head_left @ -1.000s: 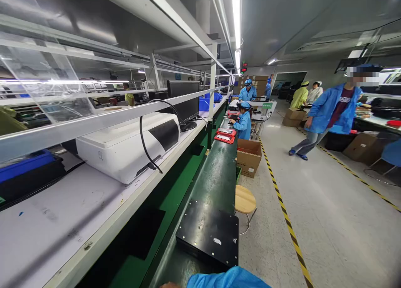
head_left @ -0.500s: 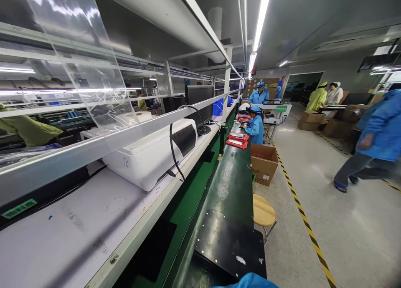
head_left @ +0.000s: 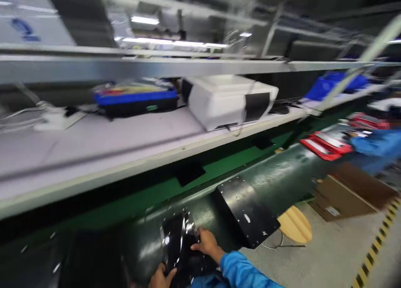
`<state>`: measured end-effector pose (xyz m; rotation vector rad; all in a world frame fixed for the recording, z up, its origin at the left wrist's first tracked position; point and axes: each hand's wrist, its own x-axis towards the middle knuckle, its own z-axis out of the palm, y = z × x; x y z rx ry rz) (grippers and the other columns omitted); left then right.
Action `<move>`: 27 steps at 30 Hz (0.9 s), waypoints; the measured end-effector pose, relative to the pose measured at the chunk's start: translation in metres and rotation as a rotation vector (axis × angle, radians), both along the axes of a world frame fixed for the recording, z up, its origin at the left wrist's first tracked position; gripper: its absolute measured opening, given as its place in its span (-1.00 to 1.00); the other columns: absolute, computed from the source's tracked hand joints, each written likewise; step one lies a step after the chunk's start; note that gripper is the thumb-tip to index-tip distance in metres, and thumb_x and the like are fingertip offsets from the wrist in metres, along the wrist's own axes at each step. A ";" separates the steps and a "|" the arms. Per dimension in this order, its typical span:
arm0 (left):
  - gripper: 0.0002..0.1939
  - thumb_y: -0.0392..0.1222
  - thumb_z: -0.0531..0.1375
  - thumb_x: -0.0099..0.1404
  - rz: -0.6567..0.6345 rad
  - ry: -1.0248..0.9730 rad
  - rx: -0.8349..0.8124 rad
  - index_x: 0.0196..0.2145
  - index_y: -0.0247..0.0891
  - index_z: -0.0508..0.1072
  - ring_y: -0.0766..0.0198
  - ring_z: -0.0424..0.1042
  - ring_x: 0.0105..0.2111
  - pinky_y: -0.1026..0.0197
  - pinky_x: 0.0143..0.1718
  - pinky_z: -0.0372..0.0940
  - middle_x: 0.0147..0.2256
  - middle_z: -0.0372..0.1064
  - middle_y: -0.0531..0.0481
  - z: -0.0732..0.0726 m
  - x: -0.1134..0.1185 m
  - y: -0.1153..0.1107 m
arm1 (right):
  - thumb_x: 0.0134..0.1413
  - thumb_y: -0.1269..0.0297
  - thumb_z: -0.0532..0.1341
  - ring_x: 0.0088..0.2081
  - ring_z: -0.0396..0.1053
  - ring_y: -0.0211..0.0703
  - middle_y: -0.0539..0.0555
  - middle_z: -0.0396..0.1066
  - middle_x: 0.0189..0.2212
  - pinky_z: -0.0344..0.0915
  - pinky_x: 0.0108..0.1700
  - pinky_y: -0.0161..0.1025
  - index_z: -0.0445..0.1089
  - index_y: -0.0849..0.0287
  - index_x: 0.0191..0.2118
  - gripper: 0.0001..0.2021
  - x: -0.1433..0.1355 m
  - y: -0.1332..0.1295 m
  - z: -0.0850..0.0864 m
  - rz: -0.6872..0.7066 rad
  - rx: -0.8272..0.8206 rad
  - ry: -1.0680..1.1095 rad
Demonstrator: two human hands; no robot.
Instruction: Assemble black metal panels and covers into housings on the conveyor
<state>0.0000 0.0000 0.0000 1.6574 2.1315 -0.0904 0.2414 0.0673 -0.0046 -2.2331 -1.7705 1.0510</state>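
A: What's changed in the last half sec?
B: View's swung L & down. Then: only the wearer's blue sleeve (head_left: 242, 271), no hands. Now: both hands in view, at a glossy blk panel (head_left: 171, 231) on the green worktop (head_left: 282, 175). My read: hands-on work w/ the panel is under way.
A: Positions, L to R?
B: Far L: dark slab (head_left: 90, 258) w/ pale spots, too smeared to ID. Next, L hand (head_left: 161, 277) at panel's near-left corner, thumb & finger spread apart. Rest is cut off by frame, so can't tell if it grips.
A: Panel itself?
B: B/w the two hands, toward worktop's near edge. Shiny as film; material unconfirmed.
A: R hand?
B: R hand (head_left: 206, 243) is at panel's right edge, part-curled, thumb over the top, touching AFAICT. Can't see under the panel, so grip's unknown.
A: Further R?
B: Blk studded plate (head_left: 244, 208), apart from R hand, reaching worktop's near edge. Looks unmoved. Then wooden stool (head_left: 296, 224), off near edge; red trays (head_left: 326, 146) farther along, beside a co-worker's sleeve (head_left: 376, 146).
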 end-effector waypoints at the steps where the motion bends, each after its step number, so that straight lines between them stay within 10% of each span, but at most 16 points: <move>1: -0.80 -0.03 0.26 0.40 0.048 -0.075 -0.070 -0.39 -0.05 0.48 0.02 0.66 -0.20 0.12 -0.22 0.44 -0.38 0.59 0.07 -0.001 0.001 -0.011 | -0.20 0.13 0.59 0.07 0.58 0.28 0.29 0.61 -0.01 0.39 0.04 -0.08 0.40 0.12 0.08 -0.32 0.006 -0.013 -0.001 0.058 -0.026 -0.046; 13: -0.83 -0.13 0.36 0.34 0.254 -0.318 -0.091 -0.27 -0.17 0.44 0.15 0.54 -0.21 0.20 -0.25 0.12 -0.33 0.54 0.02 -0.007 -0.007 -0.029 | 0.01 0.24 0.44 -0.35 0.45 -0.14 -0.04 0.49 -0.42 0.14 -0.29 -0.28 0.20 0.04 -0.32 -0.66 0.019 -0.035 -0.015 0.181 -0.020 0.078; 18: -0.86 -0.09 0.33 0.36 0.289 -0.343 -0.179 -0.25 -0.19 0.52 0.14 0.55 -0.15 0.20 -0.21 0.20 -0.24 0.60 -0.05 0.019 0.002 -0.019 | 0.05 0.16 0.38 -0.39 0.44 -0.14 -0.03 0.48 -0.49 0.15 -0.32 -0.28 0.22 0.04 -0.45 -0.70 0.025 -0.035 -0.007 0.165 -0.017 0.049; 22: -0.85 -0.16 0.42 0.24 0.317 -0.398 -0.150 -0.22 -0.17 0.63 0.11 0.57 -0.11 0.20 -0.12 0.32 -0.19 0.63 -0.05 0.072 -0.010 -0.015 | 0.10 0.03 0.30 -0.34 0.55 0.02 0.05 0.56 -0.47 0.23 -0.32 -0.20 0.38 0.03 -0.48 -0.75 0.036 -0.015 -0.004 0.287 -0.048 -0.037; 27: -0.77 -0.07 0.17 0.52 0.153 -0.413 0.801 -0.09 -0.11 0.63 0.11 0.54 -0.04 0.07 0.07 0.41 -0.13 0.59 -0.10 0.202 -0.085 -0.060 | 0.17 -0.15 0.24 -0.11 0.62 0.17 0.17 0.67 -0.19 0.40 -0.15 -0.07 0.59 -0.01 -0.21 -0.65 -0.061 0.031 0.053 0.343 0.147 0.122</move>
